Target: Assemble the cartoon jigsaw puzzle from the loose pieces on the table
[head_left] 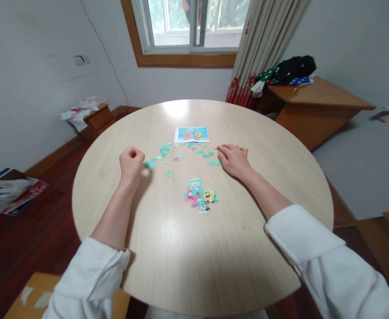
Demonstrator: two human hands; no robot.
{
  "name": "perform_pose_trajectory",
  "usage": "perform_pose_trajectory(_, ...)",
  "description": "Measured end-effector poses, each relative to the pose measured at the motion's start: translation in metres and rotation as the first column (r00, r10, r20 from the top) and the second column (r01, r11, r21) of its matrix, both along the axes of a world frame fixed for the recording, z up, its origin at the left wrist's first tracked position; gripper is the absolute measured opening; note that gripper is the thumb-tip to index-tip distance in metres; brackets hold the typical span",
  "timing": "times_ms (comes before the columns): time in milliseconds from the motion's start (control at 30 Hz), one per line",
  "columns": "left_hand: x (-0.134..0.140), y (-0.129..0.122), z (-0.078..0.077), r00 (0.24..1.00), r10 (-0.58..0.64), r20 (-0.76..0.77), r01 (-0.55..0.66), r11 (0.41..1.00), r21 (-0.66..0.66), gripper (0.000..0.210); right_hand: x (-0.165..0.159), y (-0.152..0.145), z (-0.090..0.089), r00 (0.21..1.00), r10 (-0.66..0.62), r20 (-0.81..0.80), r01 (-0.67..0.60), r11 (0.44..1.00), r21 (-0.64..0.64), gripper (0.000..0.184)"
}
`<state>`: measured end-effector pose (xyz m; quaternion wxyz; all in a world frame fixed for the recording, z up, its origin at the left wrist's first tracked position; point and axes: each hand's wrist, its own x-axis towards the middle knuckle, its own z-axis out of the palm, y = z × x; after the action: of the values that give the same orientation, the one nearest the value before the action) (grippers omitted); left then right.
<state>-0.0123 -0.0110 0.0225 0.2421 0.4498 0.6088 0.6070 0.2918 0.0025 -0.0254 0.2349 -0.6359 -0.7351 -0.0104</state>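
Note:
My left hand (131, 163) is a loose fist on the left of the table, with nothing showing in it. Close to its knuckles lie several teal jigsaw pieces (150, 164). My right hand (234, 160) lies palm down with its fingers stretched out, its fingertips at a small jigsaw piece by the right end of the scattered pieces (208, 154). Between my forearms, nearer to me, sits a partly joined jigsaw puzzle (199, 196) showing a pink, a pale teal and a yellow cartoon figure. A picture sheet (191, 134) with similar cartoon figures lies behind the loose pieces.
The round wooden table (181, 266) fills the middle. A window (194, 26) and a curtain (257, 44) are beyond it. Clothes (290, 71) lie on a brown desk (317, 93) at the right. On the floor at the left is a plastic bag (1, 192).

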Motion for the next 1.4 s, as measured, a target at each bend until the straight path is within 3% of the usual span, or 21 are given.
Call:
perform_pose_trajectory(333,-0.006,0.005,-0.007,0.993,-0.009,0.116,0.005,0.999,0.039,0.020,0.000,0.001,0.001,0.998,0.059,0.017,-0.057,0.996,-0.062,0.038)
perform_pose_trajectory(867,-0.006,0.008,-0.011,0.996,0.003,0.085,-0.004,1.000,0.011,0.018,0.001,0.003,0.001,0.986,0.160,-0.055,-0.159,0.987,0.020,0.034)
perform_pose_trajectory(1000,-0.004,0.007,-0.008,0.995,0.011,0.095,-0.010,1.000,-0.009,0.018,0.003,0.004,-0.001,0.978,0.188,-0.094,-0.184,0.982,0.051,0.026)
perform_pose_trajectory(1400,-0.006,0.010,-0.012,0.994,-0.013,0.106,0.012,1.000,0.002,0.017,0.004,0.005,0.000,0.984,0.162,-0.080,-0.160,0.987,0.029,0.019)
